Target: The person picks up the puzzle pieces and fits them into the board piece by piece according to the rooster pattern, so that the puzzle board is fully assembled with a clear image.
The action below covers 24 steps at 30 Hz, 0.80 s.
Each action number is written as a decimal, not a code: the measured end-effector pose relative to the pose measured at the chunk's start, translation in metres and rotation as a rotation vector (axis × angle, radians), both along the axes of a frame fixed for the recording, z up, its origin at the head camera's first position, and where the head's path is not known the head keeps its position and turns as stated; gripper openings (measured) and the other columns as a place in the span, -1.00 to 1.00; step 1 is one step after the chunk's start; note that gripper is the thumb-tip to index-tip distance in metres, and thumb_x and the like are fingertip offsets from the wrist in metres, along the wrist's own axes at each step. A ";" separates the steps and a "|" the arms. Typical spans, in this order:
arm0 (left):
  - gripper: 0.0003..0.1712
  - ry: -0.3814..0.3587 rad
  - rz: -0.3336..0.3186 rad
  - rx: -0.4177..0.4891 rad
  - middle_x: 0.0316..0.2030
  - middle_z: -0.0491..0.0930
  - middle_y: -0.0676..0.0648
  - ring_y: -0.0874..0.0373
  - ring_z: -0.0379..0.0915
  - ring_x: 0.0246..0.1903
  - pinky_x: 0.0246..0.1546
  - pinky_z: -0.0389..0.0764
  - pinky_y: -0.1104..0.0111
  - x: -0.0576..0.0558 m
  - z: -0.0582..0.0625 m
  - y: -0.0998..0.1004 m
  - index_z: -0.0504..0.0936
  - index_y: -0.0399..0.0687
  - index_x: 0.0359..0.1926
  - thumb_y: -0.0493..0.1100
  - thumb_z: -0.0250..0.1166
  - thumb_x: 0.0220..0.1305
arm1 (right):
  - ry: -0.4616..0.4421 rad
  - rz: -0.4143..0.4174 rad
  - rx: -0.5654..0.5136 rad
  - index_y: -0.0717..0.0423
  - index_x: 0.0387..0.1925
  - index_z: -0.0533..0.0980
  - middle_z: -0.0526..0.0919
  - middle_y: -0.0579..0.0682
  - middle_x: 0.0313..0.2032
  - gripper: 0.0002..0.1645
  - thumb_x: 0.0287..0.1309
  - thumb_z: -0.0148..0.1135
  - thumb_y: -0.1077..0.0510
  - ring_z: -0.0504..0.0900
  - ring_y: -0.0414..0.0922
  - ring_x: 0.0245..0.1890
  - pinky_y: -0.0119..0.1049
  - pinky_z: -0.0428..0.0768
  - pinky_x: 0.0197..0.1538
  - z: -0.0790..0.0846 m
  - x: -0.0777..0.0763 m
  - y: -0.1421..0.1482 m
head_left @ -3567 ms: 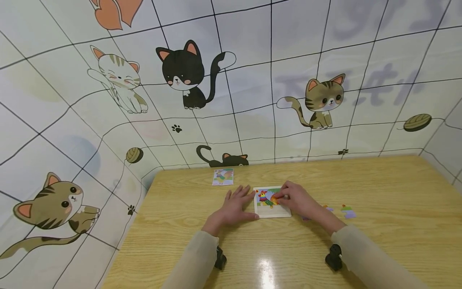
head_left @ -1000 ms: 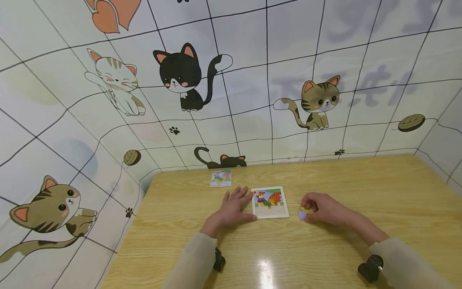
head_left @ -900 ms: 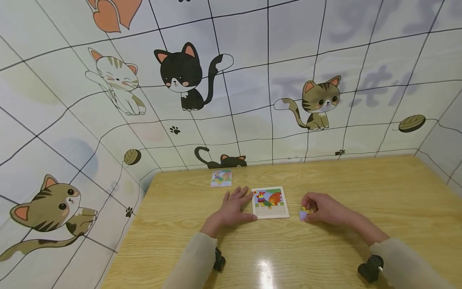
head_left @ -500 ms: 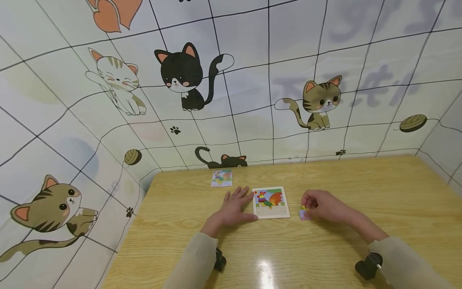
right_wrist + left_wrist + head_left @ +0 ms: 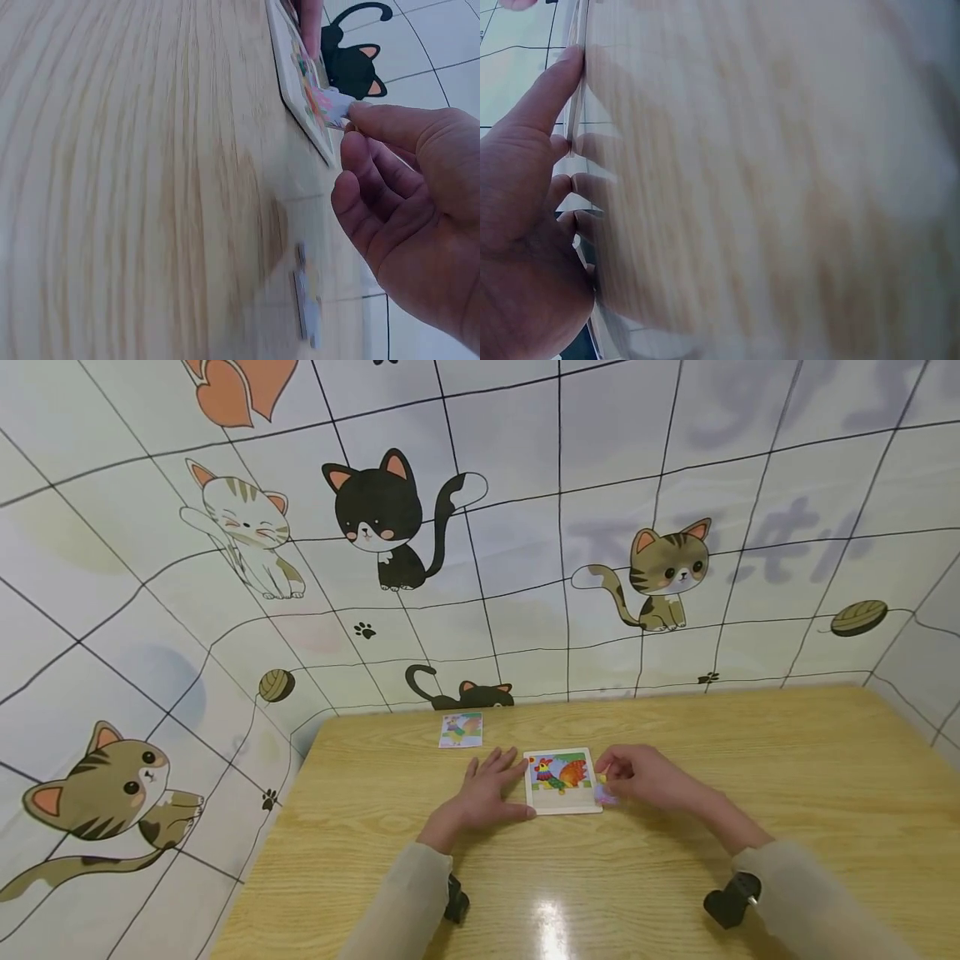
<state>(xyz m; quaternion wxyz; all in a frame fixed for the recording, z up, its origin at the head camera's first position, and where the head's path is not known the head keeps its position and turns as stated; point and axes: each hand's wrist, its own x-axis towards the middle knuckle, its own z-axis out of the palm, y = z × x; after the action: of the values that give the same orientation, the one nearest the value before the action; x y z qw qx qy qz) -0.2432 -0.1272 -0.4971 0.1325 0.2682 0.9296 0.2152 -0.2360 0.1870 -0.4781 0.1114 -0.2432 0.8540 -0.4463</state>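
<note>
A square puzzle board point(image 5: 568, 800) with a white rim lies mid-table; its upper part shows a rooster picture, its lower strip bare wood. My left hand point(image 5: 483, 793) is spread flat beside it, thumb and fingertips at the left edge. In the left wrist view the same hand point(image 5: 525, 202) lies low along the tabletop. My right hand point(image 5: 648, 779) pinches a lilac-and-yellow puzzle piece point(image 5: 604, 792) at the board's right edge. The right wrist view shows this piece point(image 5: 335, 106) between thumb and fingers, tilted and overlapping the board.
Loose puzzle pieces point(image 5: 306, 300) lie on the table below the right hand in the right wrist view; the right arm hides them in the head view. A rooster picture card point(image 5: 461, 731) lies near the back edge. A cat-patterned wall covering point(image 5: 525, 610) rises behind the table.
My right hand left the board's orange tail area, went right, and took up a lilac-and-yellow puzzle piece. It has since come left with it to the board's edge. My left hand stayed put.
</note>
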 end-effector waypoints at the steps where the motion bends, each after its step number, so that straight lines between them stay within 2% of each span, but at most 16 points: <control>1: -0.02 0.000 0.000 0.004 0.61 -0.04 -0.11 -0.13 -0.30 0.60 0.49 -0.33 -0.18 0.000 0.000 0.000 0.20 -0.02 0.59 0.22 0.37 0.32 | 0.002 -0.003 -0.008 0.24 -0.14 0.59 0.60 -0.07 -0.35 -0.82 0.23 0.36 0.34 0.53 -0.13 -0.33 -0.35 0.53 -0.29 -0.001 -0.001 -0.004; 9: -0.02 0.005 0.004 0.002 0.61 -0.03 -0.12 -0.13 -0.29 0.59 0.49 -0.31 -0.19 -0.001 -0.001 -0.002 0.21 -0.03 0.59 0.24 0.36 0.32 | -0.001 -0.037 -0.062 0.28 -0.14 0.62 0.62 -0.04 -0.34 -0.84 0.22 0.33 0.35 0.55 -0.11 -0.34 -0.34 0.56 -0.29 -0.008 -0.004 -0.036; 16: -0.03 0.001 0.002 0.001 0.61 -0.04 -0.12 -0.13 -0.30 0.59 0.49 -0.30 -0.19 -0.001 -0.003 -0.002 0.21 -0.02 0.59 0.25 0.35 0.33 | -0.028 -0.034 -0.148 0.32 -0.18 0.59 0.62 0.00 -0.38 -0.88 0.23 0.32 0.38 0.56 -0.14 -0.44 -0.34 0.57 -0.38 -0.015 -0.003 -0.060; 24: -0.03 0.011 0.001 -0.007 0.62 -0.04 -0.10 -0.11 -0.30 0.60 0.49 -0.30 -0.17 -0.001 -0.002 0.000 0.20 0.00 0.59 0.25 0.35 0.34 | 0.013 -0.013 -0.134 0.30 -0.18 0.60 0.62 -0.06 -0.41 -0.88 0.24 0.31 0.39 0.54 -0.19 -0.43 -0.37 0.54 -0.35 -0.022 -0.004 -0.077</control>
<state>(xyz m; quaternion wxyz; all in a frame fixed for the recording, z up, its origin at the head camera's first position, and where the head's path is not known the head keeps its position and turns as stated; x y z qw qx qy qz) -0.2445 -0.1274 -0.4993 0.1281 0.2686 0.9312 0.2104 -0.2400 0.1101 -0.5000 0.0861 -0.2474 0.8244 -0.5017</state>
